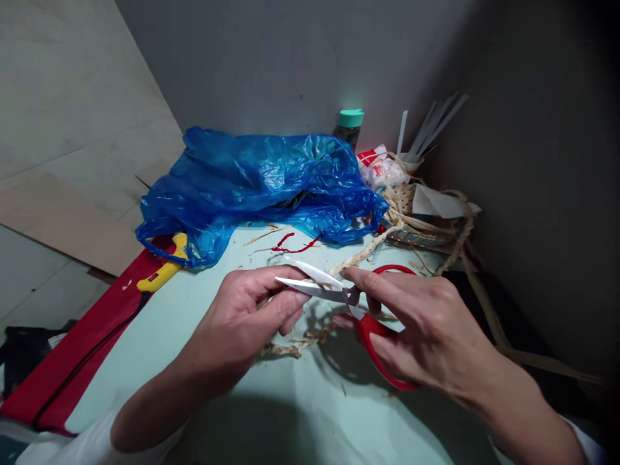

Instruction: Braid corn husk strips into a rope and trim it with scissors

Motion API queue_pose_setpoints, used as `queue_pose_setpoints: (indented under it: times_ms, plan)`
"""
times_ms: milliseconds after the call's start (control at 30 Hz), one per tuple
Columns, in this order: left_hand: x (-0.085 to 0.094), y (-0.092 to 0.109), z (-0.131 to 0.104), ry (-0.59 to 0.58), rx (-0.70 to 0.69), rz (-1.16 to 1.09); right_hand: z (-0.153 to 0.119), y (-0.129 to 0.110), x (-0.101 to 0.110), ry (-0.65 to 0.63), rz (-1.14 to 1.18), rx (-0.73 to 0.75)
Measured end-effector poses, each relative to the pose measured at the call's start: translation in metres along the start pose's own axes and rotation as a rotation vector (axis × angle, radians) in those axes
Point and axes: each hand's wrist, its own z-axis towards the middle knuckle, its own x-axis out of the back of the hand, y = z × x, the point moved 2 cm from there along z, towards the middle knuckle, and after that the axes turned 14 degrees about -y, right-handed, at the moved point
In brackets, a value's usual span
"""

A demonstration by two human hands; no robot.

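Observation:
My right hand (421, 323) grips a pair of scissors (375, 345) by its red handles, with the blades parted and pointing left. Between the blades lies a thin end of pale plant fibre. My left hand (256, 310) is closed, thumb against fingers, pinching the fibre strand beside the blade tips. A braided straw-coloured cord (368, 250) runs from near the scissors' pivot back toward a pile of fibre. More of the braid (300, 347) hangs in a loop below my hands. The strand within my left fingers is mostly hidden.
Behind my hands a crumpled blue plastic bag (261, 168) spreads across the table (194, 323). A yellow-handled tool (162, 271) with a black cord lies left. Red string (295, 247) and fibre scraps lie ahead. A basket (421, 236) with fibre stands right, near a green-lidded jar (349, 123).

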Motion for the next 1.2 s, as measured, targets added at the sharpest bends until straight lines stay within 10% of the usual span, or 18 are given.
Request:
queue_pose_setpoints:
  times_ms: [833, 1200]
  plan:
    - [0.001, 0.001, 0.007, 0.032, -0.071, -0.010, 0.002, 0.003, -0.004, 0.044, -0.081, -0.042]
    - [-0.002, -0.001, 0.004, -0.027, -0.069, -0.211, 0.012, -0.006, -0.004, 0.399, 1.131, -0.480]
